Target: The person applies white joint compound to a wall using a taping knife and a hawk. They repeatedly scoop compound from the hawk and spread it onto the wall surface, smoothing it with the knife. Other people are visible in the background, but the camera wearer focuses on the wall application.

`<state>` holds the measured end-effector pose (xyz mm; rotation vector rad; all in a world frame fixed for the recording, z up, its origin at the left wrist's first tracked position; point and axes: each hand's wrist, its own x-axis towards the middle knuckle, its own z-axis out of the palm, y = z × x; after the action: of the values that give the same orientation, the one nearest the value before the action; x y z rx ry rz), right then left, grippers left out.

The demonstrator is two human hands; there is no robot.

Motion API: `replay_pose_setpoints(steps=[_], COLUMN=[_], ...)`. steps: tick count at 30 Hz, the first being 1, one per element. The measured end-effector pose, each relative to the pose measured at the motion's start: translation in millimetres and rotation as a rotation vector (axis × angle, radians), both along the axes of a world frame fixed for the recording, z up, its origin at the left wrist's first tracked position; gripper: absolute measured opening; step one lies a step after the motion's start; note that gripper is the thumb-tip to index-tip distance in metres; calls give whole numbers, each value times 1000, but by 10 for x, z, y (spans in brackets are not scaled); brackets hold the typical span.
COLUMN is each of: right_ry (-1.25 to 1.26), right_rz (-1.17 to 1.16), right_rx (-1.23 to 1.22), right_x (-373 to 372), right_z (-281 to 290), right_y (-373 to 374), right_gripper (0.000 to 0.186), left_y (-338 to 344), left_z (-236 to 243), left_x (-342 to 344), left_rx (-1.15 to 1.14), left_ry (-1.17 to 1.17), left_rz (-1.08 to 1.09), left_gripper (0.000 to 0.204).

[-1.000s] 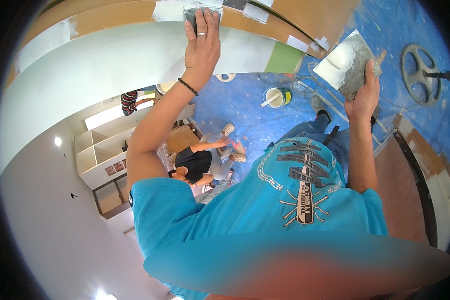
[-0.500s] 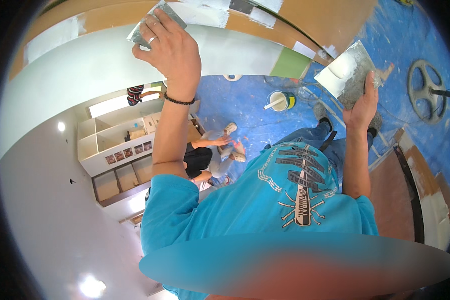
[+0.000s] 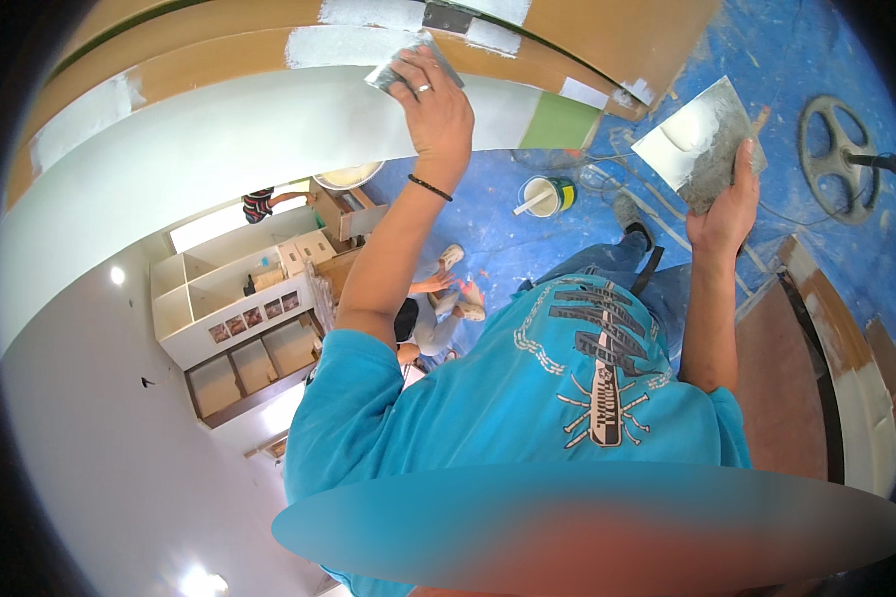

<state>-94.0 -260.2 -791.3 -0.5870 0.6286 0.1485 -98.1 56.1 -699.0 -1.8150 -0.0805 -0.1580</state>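
My left hand [image 3: 440, 117], fingers curled, grips a flat metal putty knife [image 3: 430, 50]. Its blade lies against the brown board [image 3: 239, 48] along the edge of a white patch of filler [image 3: 343, 46]. My right hand [image 3: 724, 221] holds a square, flat metal blade [image 3: 715, 179] by its near side. White putty [image 3: 689, 129] sits in a mound on that blade's far left part, and its near part is grey and smeared. The handles of both tools are mostly hidden.
A putty bucket [image 3: 564, 195] with a stick in it stands on the blue floor sheet [image 3: 498, 214]. A grey spoked wheel-shaped base [image 3: 816, 149] stands at the right. Another person [image 3: 433, 323] crouches at the left, near shelving [image 3: 204, 289]. Farther off is someone in stripes [image 3: 259, 205].
My left hand has moved right along the board with the putty knife. My right hand, with the loaded blade, has barely shifted.
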Motion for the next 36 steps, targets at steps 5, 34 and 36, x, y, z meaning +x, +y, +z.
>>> replay_pose_setpoints(steps=[5, 34, 36], right_ry=[7, -417, -388], right_rz=[8, 294, 280], right_rx=[-9, 19, -55], right_x=[-1, 61, 33], right_z=[36, 956, 1022], right_y=[-63, 721, 687], right_gripper=[45, 31, 30], left_y=[-216, -841, -998], left_z=[140, 1044, 1041], left_x=[-141, -1112, -1096], left_rx=[-468, -1252, -1118], left_ry=[119, 48, 62], left_rz=[-25, -544, -503], left_gripper=[55, 54, 53])
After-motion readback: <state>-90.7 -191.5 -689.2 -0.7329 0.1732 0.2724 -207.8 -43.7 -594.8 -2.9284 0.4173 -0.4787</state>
